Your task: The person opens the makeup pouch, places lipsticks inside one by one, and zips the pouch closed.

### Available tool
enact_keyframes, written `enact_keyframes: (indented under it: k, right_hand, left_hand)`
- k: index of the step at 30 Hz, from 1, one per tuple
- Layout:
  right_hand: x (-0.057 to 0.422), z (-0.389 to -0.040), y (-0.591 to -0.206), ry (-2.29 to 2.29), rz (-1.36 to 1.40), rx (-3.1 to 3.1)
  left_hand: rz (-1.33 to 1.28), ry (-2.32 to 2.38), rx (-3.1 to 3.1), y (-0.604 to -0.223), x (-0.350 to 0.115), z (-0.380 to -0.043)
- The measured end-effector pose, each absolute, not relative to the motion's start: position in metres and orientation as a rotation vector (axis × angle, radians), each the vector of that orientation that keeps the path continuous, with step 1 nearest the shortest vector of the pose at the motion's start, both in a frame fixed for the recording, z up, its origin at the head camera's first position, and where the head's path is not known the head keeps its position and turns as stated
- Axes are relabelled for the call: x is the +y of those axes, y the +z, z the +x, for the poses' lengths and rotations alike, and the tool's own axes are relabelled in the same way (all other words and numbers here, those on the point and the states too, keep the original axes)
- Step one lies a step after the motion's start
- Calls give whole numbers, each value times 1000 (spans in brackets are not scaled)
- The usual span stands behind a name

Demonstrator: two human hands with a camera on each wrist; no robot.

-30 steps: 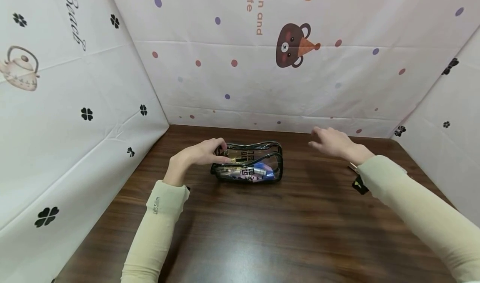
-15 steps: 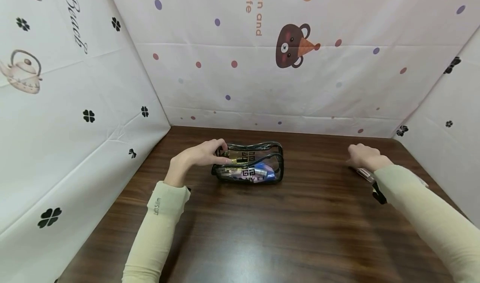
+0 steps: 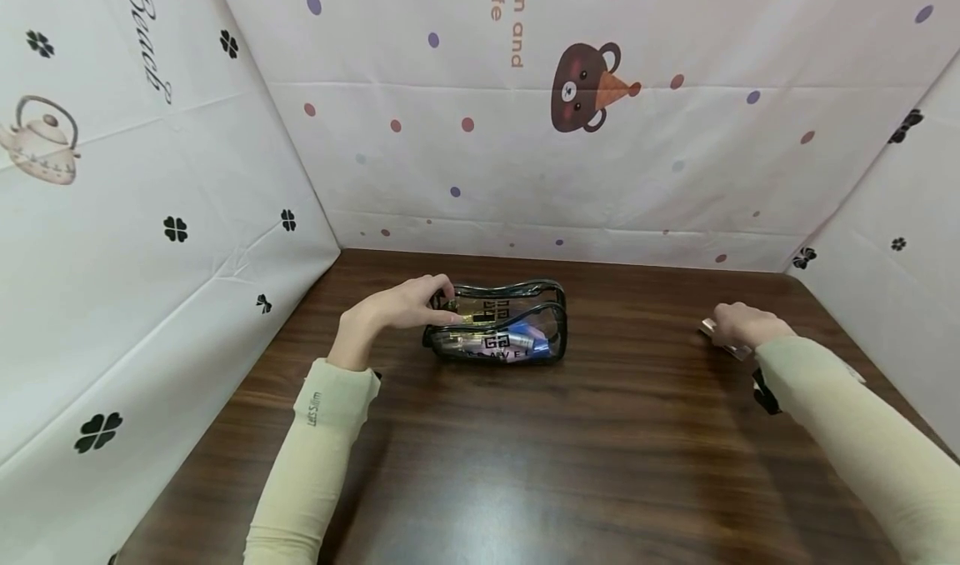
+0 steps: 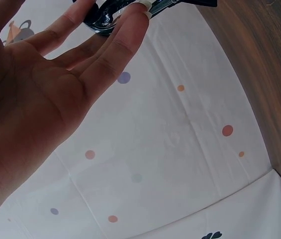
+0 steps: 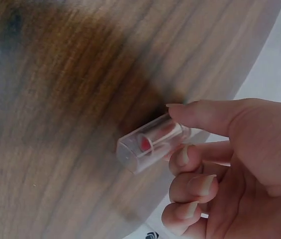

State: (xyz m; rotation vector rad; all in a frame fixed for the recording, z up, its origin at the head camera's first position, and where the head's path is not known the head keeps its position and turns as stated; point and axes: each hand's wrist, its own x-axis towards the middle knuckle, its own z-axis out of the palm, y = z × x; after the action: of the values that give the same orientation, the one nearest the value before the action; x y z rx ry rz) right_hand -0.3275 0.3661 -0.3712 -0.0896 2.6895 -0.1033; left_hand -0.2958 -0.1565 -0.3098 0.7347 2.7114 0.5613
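A clear cosmetic pouch (image 3: 495, 330) with black trim lies on the table in the head view. Inside it show a blue-and-silver tube and some gold items. My left hand (image 3: 401, 305) holds the pouch's left end between thumb and fingers. In the left wrist view the fingers reach the pouch's glossy black edge (image 4: 100, 25); most of the pouch is out of frame. At the right of the table, my right hand (image 3: 746, 325) pinches a lipstick (image 5: 152, 142) between thumb and index finger. The lipstick has a clear cap with red inside, and the other fingers are curled beside it.
The dark wooden table (image 3: 585, 448) meets patterned white cloth walls at the back (image 3: 450, 165), at the left (image 3: 217, 315) and at the right. A black strap (image 3: 765, 392) shows under the right wrist.
My right hand has moved right and down to the table's right side and now pinches the lipstick, turned and slightly raised. The left hand and pouch have stayed put.
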Motion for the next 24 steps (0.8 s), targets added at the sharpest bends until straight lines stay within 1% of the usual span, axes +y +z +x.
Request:
enact_keyframes:
  k: [10,24]
  right_hand:
    - [366,-326,-374,-60,-121,2741]
    - [344,-324,-353,-87,-193,2838]
  left_hand:
    - [744,552,2715,-309,-156,-296]
    - [773,564,2706,-308,-156,-297]
